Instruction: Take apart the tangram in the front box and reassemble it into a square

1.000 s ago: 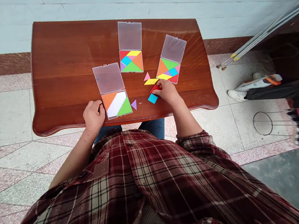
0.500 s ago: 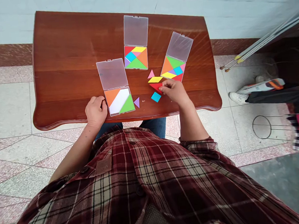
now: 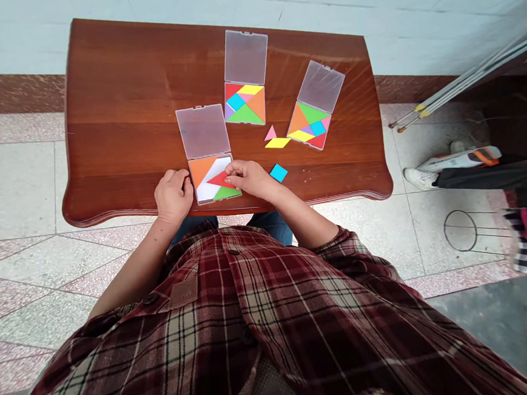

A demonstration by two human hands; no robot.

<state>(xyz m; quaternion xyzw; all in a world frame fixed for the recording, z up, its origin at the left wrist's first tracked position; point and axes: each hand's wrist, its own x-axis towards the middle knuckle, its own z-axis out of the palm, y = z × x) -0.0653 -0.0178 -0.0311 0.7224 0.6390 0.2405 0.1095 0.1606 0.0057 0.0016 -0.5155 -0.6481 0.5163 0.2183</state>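
Over a clear plastic case on a brown wooden table, a red plastic triangle is pinched by the right hand. The left hand is curled beside the case. If the pinch is loosened, the triangle could be dropped, and an orange plastic piece or a green plastic triangle could be knocked.

On the bench lie three open cases, each lid behind its tray: the left case, the middle case farther back, and the right case. The right hand holds a triangle over the left case. The left hand lies just left of that case. A small triangle sits between the middle and right cases, with a parallelogram just before it. A square lies just beyond the right hand.
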